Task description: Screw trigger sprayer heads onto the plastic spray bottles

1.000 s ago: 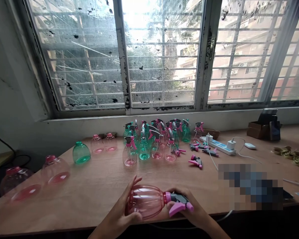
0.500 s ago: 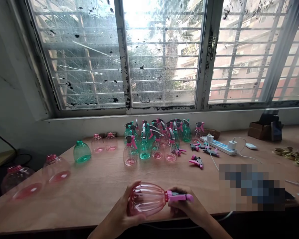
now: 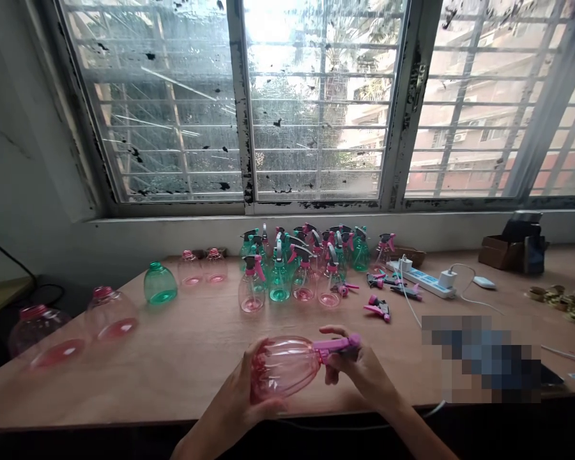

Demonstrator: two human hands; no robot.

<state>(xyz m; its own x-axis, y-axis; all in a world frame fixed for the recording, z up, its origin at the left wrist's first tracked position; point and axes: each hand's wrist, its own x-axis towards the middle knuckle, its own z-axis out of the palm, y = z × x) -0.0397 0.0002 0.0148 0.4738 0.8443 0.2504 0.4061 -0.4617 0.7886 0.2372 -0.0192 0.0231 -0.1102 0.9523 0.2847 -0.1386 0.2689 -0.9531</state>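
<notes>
Pink bottle [image 3: 283, 365] sideways in left hand [image 3: 239, 399], right hand [image 3: 359, 374] on sprayer [image 3: 338, 345], near table edge [image 3: 124, 423]

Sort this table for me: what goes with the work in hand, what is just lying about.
In hand: pink bottle in the left hand, spray head in the right hand, loose spray heads, bare bottles, finished sprayers.
Lying about: power strip, cardboard box, gold pieces.

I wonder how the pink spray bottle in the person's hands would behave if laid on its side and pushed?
The pink spray bottle looks empty and thin-walled, so probably light and slightly squashy under the left hand. Its round, ribbed body would likely roll on the table, though the trigger head, gripped by the right hand, should stop it soon.
</notes>
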